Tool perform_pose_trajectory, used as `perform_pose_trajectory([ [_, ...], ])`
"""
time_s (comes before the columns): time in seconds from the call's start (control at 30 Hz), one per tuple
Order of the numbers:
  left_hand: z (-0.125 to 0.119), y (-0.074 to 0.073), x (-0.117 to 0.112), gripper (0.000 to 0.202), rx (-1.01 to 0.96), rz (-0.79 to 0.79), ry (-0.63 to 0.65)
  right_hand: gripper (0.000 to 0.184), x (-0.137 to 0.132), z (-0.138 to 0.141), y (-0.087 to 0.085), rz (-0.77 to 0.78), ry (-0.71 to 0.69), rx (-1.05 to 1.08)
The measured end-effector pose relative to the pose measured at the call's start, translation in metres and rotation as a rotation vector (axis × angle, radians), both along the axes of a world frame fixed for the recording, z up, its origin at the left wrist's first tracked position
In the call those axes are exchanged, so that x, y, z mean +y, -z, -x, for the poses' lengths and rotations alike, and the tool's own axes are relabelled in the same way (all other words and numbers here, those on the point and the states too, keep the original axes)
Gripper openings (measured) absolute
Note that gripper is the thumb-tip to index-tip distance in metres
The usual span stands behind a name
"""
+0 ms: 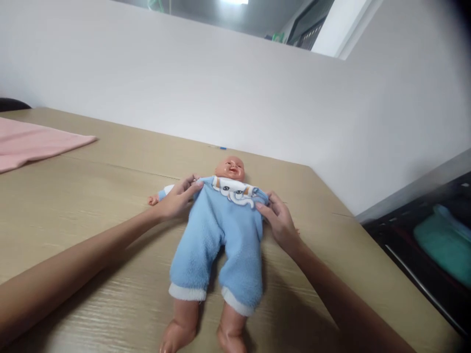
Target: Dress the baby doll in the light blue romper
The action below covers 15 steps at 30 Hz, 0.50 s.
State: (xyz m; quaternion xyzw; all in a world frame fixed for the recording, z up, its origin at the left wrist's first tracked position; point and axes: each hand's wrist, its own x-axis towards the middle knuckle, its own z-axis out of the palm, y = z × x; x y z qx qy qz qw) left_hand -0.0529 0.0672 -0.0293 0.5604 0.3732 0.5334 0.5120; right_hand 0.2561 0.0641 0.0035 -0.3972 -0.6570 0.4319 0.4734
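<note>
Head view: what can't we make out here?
All in the head view:
- Doll: torso hidden by blue pants.
- Doll's arm beside the right hand: mostly hidden by that hand and the pants.
- Doll's feet: cut off by the bottom edge.
- Pink cloth: cut off by the left edge.
- Blue-tipped object near the wall: too small to identify.
- Green item, right: blurred.

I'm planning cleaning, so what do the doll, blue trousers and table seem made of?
Doll: probably glossy plastic or vinyl, from its highlights.
Blue trousers: likely matte fleece, from the fuzzy nap.
Table: satin wood or laminate, from faint grain.
</note>
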Motion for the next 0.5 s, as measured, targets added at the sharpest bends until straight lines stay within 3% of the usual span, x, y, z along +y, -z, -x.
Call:
perform_pose_trajectory([
  [0.07,-0.004,0.005,0.009,0.051,-0.070,0.102,0.002,0.044,0.015,0.003,0.003,0.085,0.025,-0.013],
  [0.17,-0.001,0.016,0.016,0.050,-0.079,0.140,0.003,0.058,0.027,-0.001,0.020,0.106,0.093,-0.138],
  [0.37,0.018,0.022,0.007,0.048,0.426,-0.030,0.021,0.058,0.002,-0.018,0.053,0.093,0.205,-0.215],
  [0.5,0.011,0.026,-0.002,0.048,0.352,0.016,-0.033,0.056,-0.002,-0.011,0.064,0.149,0.226,-0.123],
])
